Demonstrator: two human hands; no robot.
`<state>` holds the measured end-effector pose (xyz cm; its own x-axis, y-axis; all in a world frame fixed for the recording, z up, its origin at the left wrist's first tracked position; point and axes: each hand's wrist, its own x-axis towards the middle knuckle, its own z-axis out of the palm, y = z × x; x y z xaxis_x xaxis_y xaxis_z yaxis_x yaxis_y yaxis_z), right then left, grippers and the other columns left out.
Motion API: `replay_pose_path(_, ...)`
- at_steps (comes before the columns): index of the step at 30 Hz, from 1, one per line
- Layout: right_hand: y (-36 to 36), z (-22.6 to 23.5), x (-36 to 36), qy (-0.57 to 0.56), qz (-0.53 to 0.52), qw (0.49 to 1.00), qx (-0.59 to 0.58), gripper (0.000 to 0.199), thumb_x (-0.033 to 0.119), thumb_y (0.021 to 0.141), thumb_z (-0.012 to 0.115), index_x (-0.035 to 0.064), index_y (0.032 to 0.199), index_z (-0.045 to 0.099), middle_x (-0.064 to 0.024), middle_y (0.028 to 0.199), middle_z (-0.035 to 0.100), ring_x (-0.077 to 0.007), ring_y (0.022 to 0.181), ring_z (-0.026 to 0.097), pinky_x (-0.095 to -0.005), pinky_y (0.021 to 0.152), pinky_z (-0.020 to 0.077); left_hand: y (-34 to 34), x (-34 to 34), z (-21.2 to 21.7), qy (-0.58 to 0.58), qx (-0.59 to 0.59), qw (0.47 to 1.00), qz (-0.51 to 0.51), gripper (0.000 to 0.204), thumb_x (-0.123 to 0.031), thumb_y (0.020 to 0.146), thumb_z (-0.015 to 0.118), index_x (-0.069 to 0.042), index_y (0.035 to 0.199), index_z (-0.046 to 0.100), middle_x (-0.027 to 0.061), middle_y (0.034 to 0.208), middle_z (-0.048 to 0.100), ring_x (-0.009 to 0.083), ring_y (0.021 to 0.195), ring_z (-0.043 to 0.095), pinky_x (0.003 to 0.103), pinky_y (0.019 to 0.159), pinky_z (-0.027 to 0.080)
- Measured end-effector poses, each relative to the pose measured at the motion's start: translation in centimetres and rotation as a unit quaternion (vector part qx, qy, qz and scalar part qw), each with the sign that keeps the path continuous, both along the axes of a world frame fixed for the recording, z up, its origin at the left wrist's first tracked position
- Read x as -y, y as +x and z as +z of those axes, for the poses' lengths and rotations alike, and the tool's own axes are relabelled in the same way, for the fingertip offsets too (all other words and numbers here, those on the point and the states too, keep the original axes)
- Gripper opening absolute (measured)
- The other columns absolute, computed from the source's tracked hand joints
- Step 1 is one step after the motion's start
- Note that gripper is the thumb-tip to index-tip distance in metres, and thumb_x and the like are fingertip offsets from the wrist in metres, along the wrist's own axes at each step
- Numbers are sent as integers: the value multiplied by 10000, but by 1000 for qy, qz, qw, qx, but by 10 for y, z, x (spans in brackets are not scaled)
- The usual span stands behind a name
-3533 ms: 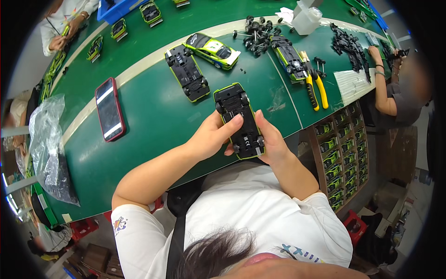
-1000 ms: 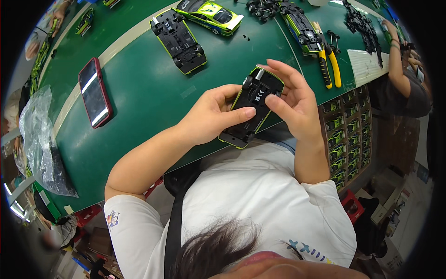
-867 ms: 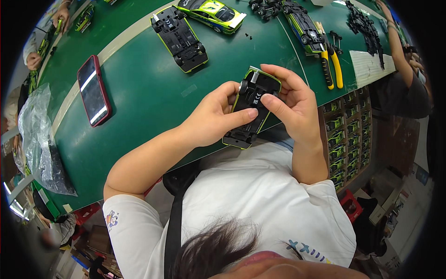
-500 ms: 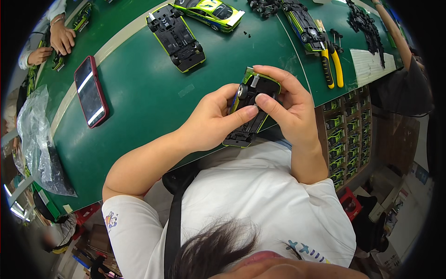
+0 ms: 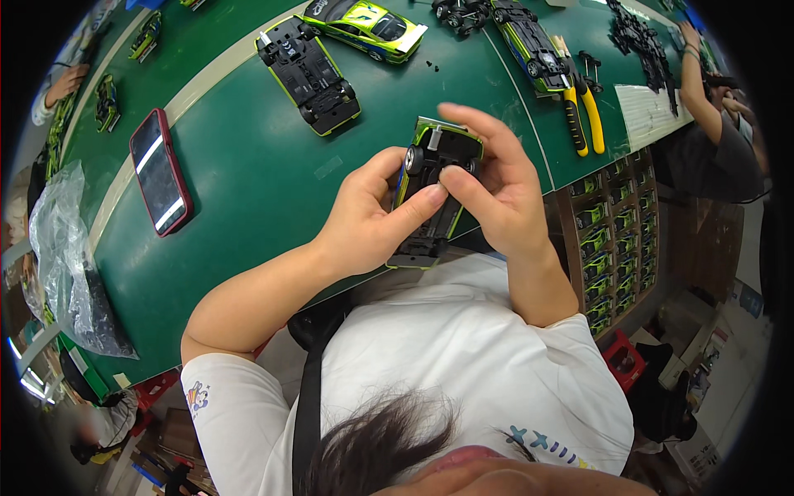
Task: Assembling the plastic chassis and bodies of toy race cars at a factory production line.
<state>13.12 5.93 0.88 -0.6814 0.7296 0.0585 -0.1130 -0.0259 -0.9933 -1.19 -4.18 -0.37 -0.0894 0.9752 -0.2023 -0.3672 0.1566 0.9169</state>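
Between my two hands is a toy car (image 5: 451,153), turned underside up, with its black chassis and a silver wheel showing. My left hand (image 5: 368,211) grips its left side, thumb pressed on the chassis. Around the right side curls my right hand (image 5: 500,182); its thumb rests on the middle of the underside and its index finger is lifted off the far end. Past my hands another upturned toy car (image 5: 308,76) lies beside an upright green and black toy car (image 5: 368,29). The fingers hide part of the held car's edges.
Yellow-handled pliers (image 5: 583,120) lie by an upturned car (image 5: 529,45) at right, near black parts (image 5: 645,45). A red-cased phone (image 5: 160,174) and a plastic bag (image 5: 74,264) are at left. A divided tray of cars (image 5: 612,240) stands right. Co-workers' hands (image 5: 66,85) show at the edges.
The held car and both hands have shifted slightly left. My right index finger has lifted from the car's far end. At upper left, a co-worker's hand has drawn back from the small cars.
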Motion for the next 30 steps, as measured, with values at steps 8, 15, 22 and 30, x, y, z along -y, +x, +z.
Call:
replay_pose_path(8,25,-12,-8,174,30,983,-48,572,502,851,669,-6,1112,651,-25,764,552,-106,587,437,-243,572,339,-6,-6,5,-21,149,989,-8,322,-232,1005,496,-34,1234,385,110,1010,611,176,808,669,311,688,581)
replay_pose_path(15,32,-12,-11,125,89,974,-168,627,557,921,533,-22,1128,658,-15,657,533,-79,563,416,-220,508,312,-9,-6,3,-1,140,990,-18,321,-229,1008,491,-33,1242,390,104,1009,610,163,812,662,313,685,577)
replay_pose_path(22,30,3,-6,283,-47,958,-22,359,277,761,805,6,971,698,-53,809,615,-143,697,553,-257,600,430,-5,-2,12,54,-83,994,44,429,-164,902,667,-13,1258,480,84,1053,624,135,849,631,272,729,520)
replay_pose_path(30,-15,25,26,276,-98,952,87,924,202,640,884,11,1370,350,-123,1064,623,-179,963,604,-307,849,466,-9,-3,14,199,-428,867,159,460,-63,707,751,4,1110,540,147,983,603,314,877,607,369,733,512)
